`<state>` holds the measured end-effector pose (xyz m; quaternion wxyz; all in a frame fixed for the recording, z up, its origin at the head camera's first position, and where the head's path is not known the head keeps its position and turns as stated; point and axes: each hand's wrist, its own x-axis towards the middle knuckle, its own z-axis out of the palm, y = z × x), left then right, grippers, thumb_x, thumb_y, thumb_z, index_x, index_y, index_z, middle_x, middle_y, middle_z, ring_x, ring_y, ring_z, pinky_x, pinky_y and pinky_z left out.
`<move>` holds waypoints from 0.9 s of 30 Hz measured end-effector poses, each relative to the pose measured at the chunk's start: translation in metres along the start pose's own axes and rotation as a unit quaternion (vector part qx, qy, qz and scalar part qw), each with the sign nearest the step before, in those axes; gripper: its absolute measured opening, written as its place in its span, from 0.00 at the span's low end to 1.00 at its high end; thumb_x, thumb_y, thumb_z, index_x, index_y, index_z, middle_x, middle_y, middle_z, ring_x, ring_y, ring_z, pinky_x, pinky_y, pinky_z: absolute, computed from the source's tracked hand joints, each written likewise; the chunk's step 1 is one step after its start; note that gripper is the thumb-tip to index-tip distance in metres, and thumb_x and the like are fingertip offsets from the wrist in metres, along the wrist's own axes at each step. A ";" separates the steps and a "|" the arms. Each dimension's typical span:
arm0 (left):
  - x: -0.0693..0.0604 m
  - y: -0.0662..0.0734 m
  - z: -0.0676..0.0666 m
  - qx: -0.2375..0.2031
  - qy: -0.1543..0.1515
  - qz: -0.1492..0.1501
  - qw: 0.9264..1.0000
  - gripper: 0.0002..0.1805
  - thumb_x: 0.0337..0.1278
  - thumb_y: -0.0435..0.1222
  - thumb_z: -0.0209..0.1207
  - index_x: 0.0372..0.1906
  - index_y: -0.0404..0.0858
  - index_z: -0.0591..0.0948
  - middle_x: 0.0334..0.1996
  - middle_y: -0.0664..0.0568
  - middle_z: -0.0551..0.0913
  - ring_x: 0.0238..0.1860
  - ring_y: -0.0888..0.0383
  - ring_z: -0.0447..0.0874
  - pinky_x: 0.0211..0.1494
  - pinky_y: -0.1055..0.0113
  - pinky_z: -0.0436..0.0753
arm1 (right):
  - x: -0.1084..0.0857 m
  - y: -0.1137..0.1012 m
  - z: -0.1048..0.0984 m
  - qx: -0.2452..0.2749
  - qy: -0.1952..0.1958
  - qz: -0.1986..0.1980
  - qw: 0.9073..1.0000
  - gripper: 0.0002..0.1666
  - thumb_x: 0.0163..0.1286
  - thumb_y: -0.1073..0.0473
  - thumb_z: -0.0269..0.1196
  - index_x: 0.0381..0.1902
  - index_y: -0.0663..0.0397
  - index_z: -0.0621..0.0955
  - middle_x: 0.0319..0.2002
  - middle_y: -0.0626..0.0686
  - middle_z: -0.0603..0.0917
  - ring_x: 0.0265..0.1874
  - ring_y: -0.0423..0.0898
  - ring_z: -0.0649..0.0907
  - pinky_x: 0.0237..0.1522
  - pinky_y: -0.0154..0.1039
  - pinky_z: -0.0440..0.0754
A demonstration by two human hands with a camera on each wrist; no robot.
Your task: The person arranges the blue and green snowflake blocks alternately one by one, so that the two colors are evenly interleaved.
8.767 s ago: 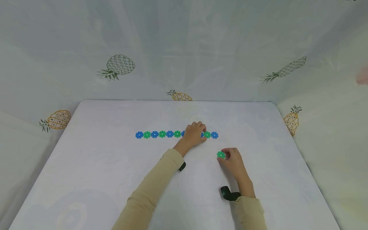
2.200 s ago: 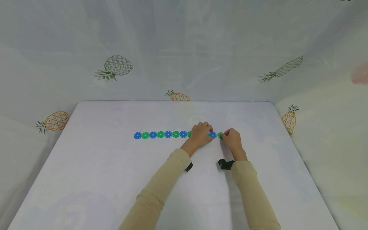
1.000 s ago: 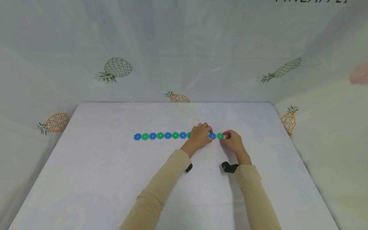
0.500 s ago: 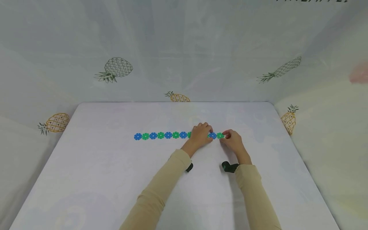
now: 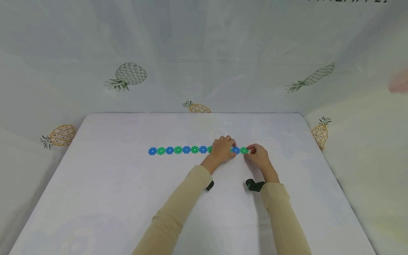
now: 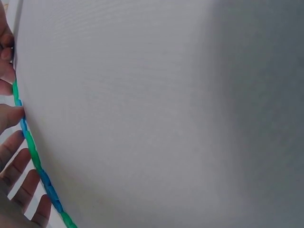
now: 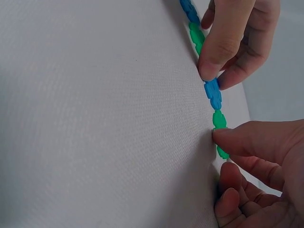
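A straight row of alternating blue and green notched flower discs lies across the table in the head view, with a blue disc (image 5: 153,151) at its left end. My left hand (image 5: 221,149) covers part of the row and pinches the chain at the last blue disc (image 5: 236,150). Thumb and forefinger of my right hand (image 5: 259,157) pinch the green disc (image 5: 243,150) at the row's right end. In the right wrist view, this green disc (image 7: 219,119) meets the blue disc (image 7: 213,94) edge to edge. Whether their notches interlock is hard to tell.
The white table (image 5: 111,187) has its far edge beyond the row, against a hanging pineapple-print cloth (image 5: 204,53). Black wrist devices sit under both forearms, the right one (image 5: 254,185) more visible.
The green disc, earlier held apart and nearer in my right hand, now meets the row's right end. My left hand has shifted slightly right. Over the last second both hands stay almost still.
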<state>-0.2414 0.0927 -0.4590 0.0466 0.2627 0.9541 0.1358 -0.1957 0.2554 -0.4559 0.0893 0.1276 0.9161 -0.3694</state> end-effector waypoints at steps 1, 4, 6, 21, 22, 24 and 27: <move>0.000 0.000 0.000 0.001 0.000 -0.001 1.000 0.17 0.55 0.50 0.60 0.48 0.50 0.77 0.49 0.58 0.76 0.52 0.57 0.71 0.55 0.60 0.72 | 0.000 0.000 0.000 0.002 -0.001 0.001 1.000 0.22 0.64 0.58 0.59 0.53 0.63 0.72 0.40 0.60 0.73 0.39 0.52 0.71 0.38 0.39 0.71; -0.001 0.000 0.000 0.002 0.000 0.000 1.000 0.17 0.55 0.50 0.60 0.49 0.50 0.77 0.49 0.58 0.76 0.52 0.57 0.71 0.55 0.60 0.72 | -0.001 -0.001 0.001 0.000 -0.003 -0.001 1.000 0.22 0.64 0.58 0.59 0.53 0.64 0.71 0.40 0.60 0.73 0.38 0.52 0.72 0.38 0.39 0.71; -0.001 0.001 -0.001 -0.001 0.000 0.004 1.000 0.18 0.55 0.50 0.60 0.49 0.50 0.76 0.49 0.58 0.76 0.52 0.57 0.71 0.55 0.60 0.72 | -0.002 0.000 0.000 -0.001 -0.002 -0.002 1.000 0.22 0.64 0.58 0.59 0.53 0.64 0.71 0.40 0.60 0.73 0.38 0.52 0.72 0.37 0.38 0.72; -0.013 -0.011 -0.010 -0.073 -0.023 0.032 0.997 0.38 0.55 0.49 0.60 0.68 0.45 0.58 0.57 0.50 0.70 0.55 0.54 0.71 0.57 0.61 0.74 | -0.002 -0.002 -0.005 0.015 0.005 -0.014 1.000 0.28 0.67 0.48 0.55 0.55 0.64 0.69 0.37 0.58 0.74 0.31 0.46 0.75 0.31 0.33 0.70; -0.017 -0.013 -0.010 -0.078 -0.019 0.038 0.996 0.39 0.56 0.49 0.60 0.69 0.45 0.57 0.58 0.49 0.69 0.55 0.54 0.70 0.57 0.61 0.74 | -0.003 -0.002 -0.005 0.018 0.004 -0.017 1.000 0.28 0.67 0.47 0.56 0.55 0.65 0.69 0.37 0.58 0.75 0.31 0.47 0.76 0.32 0.33 0.71; -0.027 -0.018 -0.011 -0.089 -0.003 0.052 0.995 0.38 0.57 0.48 0.59 0.69 0.43 0.57 0.59 0.49 0.68 0.57 0.54 0.70 0.59 0.63 0.73 | -0.006 0.000 -0.006 0.018 0.000 -0.030 0.999 0.29 0.68 0.48 0.55 0.55 0.66 0.69 0.38 0.60 0.75 0.33 0.49 0.77 0.33 0.35 0.73; -0.044 -0.027 -0.013 -0.085 0.039 0.076 0.993 0.32 0.59 0.46 0.57 0.65 0.41 0.61 0.59 0.50 0.68 0.61 0.55 0.67 0.63 0.65 0.70 | -0.015 0.000 -0.008 0.013 -0.010 -0.047 0.999 0.29 0.69 0.49 0.55 0.56 0.68 0.68 0.43 0.64 0.75 0.41 0.55 0.77 0.41 0.42 0.76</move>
